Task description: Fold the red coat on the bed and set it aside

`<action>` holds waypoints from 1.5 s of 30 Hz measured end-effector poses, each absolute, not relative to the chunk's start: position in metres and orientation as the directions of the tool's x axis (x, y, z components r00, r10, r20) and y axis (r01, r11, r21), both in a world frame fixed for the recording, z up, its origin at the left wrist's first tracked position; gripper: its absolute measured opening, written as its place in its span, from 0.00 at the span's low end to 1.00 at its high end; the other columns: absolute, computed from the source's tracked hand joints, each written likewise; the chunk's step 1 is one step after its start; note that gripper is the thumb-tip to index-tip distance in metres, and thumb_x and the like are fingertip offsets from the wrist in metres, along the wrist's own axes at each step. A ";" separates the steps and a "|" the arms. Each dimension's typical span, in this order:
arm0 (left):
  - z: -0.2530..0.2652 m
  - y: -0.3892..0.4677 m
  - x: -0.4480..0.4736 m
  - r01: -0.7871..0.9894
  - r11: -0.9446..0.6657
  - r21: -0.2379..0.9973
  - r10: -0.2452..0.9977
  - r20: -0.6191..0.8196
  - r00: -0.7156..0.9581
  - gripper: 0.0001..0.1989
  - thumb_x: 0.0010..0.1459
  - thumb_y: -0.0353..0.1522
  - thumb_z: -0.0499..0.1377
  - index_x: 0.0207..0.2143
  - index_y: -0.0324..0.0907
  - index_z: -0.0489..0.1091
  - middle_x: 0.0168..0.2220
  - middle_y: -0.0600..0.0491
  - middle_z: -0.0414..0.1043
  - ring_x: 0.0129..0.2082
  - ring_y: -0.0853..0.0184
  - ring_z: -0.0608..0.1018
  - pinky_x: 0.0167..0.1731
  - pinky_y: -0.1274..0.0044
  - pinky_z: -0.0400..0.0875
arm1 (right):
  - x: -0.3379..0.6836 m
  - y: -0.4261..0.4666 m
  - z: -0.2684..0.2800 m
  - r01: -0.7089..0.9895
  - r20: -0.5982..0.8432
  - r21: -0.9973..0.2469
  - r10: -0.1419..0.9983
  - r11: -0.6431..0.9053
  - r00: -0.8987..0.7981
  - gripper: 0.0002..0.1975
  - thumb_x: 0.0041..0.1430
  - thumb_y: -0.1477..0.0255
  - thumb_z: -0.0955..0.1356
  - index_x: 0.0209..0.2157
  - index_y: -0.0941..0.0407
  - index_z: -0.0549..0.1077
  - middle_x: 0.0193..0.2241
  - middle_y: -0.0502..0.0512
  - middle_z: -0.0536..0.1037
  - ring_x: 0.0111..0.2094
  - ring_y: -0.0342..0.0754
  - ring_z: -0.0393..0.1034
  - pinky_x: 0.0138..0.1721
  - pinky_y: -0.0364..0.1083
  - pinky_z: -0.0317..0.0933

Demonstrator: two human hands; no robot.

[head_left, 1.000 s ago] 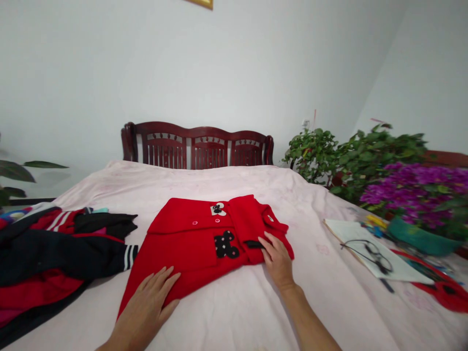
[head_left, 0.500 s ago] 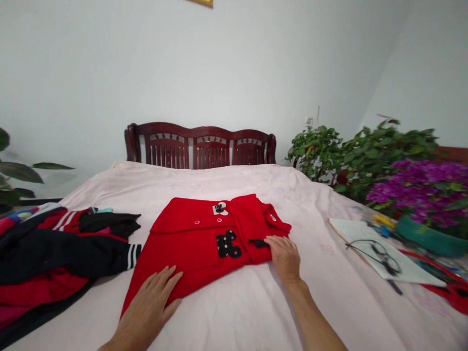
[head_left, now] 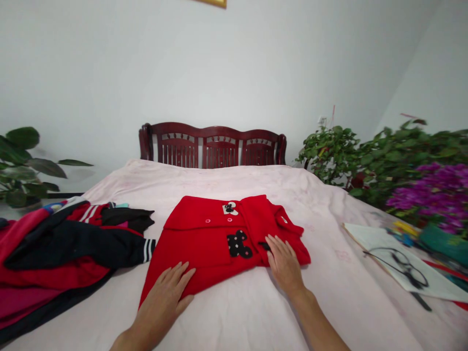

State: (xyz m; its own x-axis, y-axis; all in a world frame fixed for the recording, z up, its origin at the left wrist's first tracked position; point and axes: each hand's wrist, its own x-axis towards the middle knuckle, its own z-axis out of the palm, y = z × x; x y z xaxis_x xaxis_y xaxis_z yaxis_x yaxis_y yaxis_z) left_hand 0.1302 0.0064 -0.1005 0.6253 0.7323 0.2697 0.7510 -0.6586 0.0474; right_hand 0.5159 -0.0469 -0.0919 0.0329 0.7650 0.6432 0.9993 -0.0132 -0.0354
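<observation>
A red garment [head_left: 212, 234] with black spotted patches and small buttons lies folded on a pale pink bed sheet [head_left: 237, 312]. My left hand [head_left: 164, 300] rests flat on the garment's near left corner, fingers spread. Flat on the garment's near right edge, close to a black patch, lies my right hand [head_left: 283, 265]. Neither hand grips anything.
A heap of dark and red clothes [head_left: 54, 253] lies at the left. A dark wooden headboard [head_left: 212, 146] stands at the far end. Green and purple-flowered plants [head_left: 402, 165] line the right side. A sheet of paper with glasses [head_left: 405, 265] lies at the right.
The view has shifted, so everything sits further right in frame. My right hand slid slightly along the garment's right edge; my left hand stays flat on the near left corner.
</observation>
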 end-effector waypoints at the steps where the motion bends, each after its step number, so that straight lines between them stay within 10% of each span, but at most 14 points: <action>1: -0.100 0.007 0.130 0.751 -0.658 0.054 0.736 0.258 0.626 0.26 0.61 0.41 0.57 0.62 0.49 0.65 0.64 0.48 0.63 0.62 0.53 0.68 0.60 0.59 0.63 | 0.516 -0.047 -0.094 0.999 0.645 -0.041 0.763 -0.016 0.039 0.23 0.66 0.71 0.59 0.61 0.55 0.65 0.60 0.56 0.70 0.62 0.54 0.61 0.62 0.58 0.51; 11: -0.100 0.004 0.120 0.700 -0.699 0.146 0.714 0.204 0.670 0.37 0.51 0.18 0.50 0.61 0.55 0.65 0.64 0.57 0.64 0.63 0.61 0.67 0.62 0.62 0.63 | 0.520 -0.049 -0.098 0.997 0.661 -0.081 0.748 -0.004 0.056 0.23 0.67 0.69 0.58 0.61 0.53 0.65 0.59 0.56 0.71 0.61 0.53 0.62 0.62 0.58 0.52; 30: -0.078 0.015 0.076 0.770 -0.618 0.155 0.784 0.055 0.618 0.47 0.36 0.17 0.50 0.61 0.54 0.65 0.64 0.60 0.63 0.64 0.64 0.65 0.64 0.65 0.59 | 0.527 -0.046 -0.103 0.996 0.677 -0.088 0.735 0.021 0.045 0.23 0.67 0.68 0.58 0.61 0.54 0.65 0.58 0.57 0.71 0.60 0.53 0.63 0.61 0.58 0.54; 45: -0.071 0.036 0.046 0.565 -0.370 0.737 0.855 0.032 0.518 0.30 0.45 0.26 0.56 0.53 0.48 0.73 0.59 0.54 0.71 0.59 0.59 0.72 0.60 0.69 0.62 | 0.527 -0.045 -0.104 0.996 0.682 -0.086 0.730 0.017 0.047 0.22 0.67 0.68 0.57 0.60 0.55 0.67 0.58 0.57 0.72 0.60 0.53 0.63 0.61 0.58 0.55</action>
State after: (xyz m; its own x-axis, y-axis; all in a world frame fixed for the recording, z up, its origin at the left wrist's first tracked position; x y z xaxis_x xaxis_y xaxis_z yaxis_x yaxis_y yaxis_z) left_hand 0.0459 0.0356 -0.0714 0.5182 0.8546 0.0321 0.5650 -0.3703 0.7373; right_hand 0.5273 -0.0453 -0.1042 0.0468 0.7298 0.6821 0.9961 0.0167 -0.0863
